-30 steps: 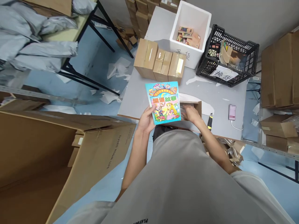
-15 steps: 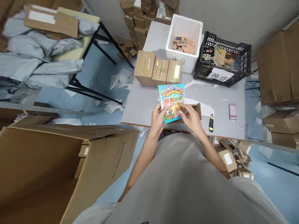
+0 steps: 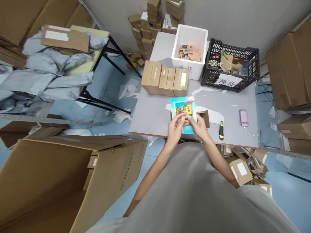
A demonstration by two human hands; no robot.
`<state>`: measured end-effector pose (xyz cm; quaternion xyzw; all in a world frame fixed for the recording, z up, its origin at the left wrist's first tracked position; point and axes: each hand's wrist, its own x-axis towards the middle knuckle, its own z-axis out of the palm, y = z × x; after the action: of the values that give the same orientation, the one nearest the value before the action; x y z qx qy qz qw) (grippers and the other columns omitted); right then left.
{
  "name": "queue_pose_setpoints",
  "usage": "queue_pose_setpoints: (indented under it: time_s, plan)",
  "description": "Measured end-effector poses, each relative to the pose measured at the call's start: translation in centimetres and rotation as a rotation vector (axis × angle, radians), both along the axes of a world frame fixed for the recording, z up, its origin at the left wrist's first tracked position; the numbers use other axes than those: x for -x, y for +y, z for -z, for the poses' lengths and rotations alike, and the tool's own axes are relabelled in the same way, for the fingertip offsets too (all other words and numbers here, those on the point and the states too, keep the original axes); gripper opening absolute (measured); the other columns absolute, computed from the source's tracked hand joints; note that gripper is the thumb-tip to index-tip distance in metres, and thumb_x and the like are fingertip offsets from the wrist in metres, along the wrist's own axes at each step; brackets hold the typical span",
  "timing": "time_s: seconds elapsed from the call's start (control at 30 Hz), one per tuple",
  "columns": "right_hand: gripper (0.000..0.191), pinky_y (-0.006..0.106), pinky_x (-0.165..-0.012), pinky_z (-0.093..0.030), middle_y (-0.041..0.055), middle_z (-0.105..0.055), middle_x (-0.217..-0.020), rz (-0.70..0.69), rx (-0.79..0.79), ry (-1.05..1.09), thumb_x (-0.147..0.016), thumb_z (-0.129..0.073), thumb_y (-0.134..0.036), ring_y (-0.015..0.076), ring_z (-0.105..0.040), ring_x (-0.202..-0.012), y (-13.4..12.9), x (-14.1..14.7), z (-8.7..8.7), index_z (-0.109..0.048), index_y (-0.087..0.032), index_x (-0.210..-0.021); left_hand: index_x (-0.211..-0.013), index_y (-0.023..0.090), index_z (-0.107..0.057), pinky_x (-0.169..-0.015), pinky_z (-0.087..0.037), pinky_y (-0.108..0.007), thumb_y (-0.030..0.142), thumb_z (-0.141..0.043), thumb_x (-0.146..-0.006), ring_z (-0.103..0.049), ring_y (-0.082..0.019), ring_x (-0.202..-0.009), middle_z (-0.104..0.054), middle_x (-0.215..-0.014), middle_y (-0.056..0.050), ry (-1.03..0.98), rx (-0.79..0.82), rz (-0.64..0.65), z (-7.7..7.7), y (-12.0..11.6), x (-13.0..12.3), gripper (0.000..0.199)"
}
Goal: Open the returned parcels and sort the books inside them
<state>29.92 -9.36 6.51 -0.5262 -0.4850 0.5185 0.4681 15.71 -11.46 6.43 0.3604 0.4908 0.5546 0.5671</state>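
Observation:
A thin blue picture book is held upright over the table's front edge, a face with a framed colour picture and a red-and-white label towards me. My left hand grips its left lower part, fingers across the front. My right hand holds its right lower side, and the fingertips of both hands come together in front of it. Behind the book lies an open cardboard box, partly hidden. To the right, a black-and-yellow utility knife rests on the grey table.
Three closed cartons stand behind the book. Further back are a white foam box and a black crate, both holding books. A phone with a cable lies at the right. A large open carton stands at the left.
The book now shows a different face, with a framed picture and label instead of the earlier cover. Both hands have moved closer together at its lower part. The view has shifted slightly.

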Motion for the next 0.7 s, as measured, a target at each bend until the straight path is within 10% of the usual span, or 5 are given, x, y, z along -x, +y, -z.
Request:
queue_pose_setpoints:
  time_s: [0.17,0.3,0.7]
  plan:
    - [0.065,0.04,-0.087,-0.069,0.0072,-0.087,-0.107,0.06,0.103,0.169,-0.089,-0.084,-0.082,0.0299,-0.081,-0.101,0.2,-0.8,-0.4,-0.083,-0.022,-0.114,-0.131,0.022,-0.083,-0.094,-0.066,-0.033,0.066,-0.098,-0.085,-0.079,-0.024,-0.116,-0.081,-0.143,-0.016,0.218,-0.031,-0.267,0.8,0.9,3.6,0.066]
    - [0.069,0.043,-0.09,-0.071,0.0088,-0.088,-0.112,0.058,0.133,0.251,-0.084,-0.088,-0.083,0.0321,-0.083,-0.107,0.7,-1.0,-1.2,-0.082,-0.023,-0.118,-0.116,0.016,-0.088,-0.092,-0.07,-0.04,0.075,-0.102,-0.071,-0.084,-0.031,-0.108,-0.089,-0.113,-0.015,-0.043,0.17,-0.015,0.7,1.5,5.4,0.075]
    - [0.069,0.055,-0.122,-0.061,0.0173,-0.079,-0.15,0.248,-0.1,-0.089,-0.096,-0.08,-0.076,0.0347,-0.073,-0.142,1.8,-3.0,0.4,-0.078,-0.025,-0.141,-0.108,0.021,-0.095,-0.096,-0.07,-0.044,0.071,-0.104,-0.072,-0.085,-0.028,-0.098,-0.091,-0.108,-0.009,0.053,0.02,-0.252,0.0,1.9,2.8,0.062]
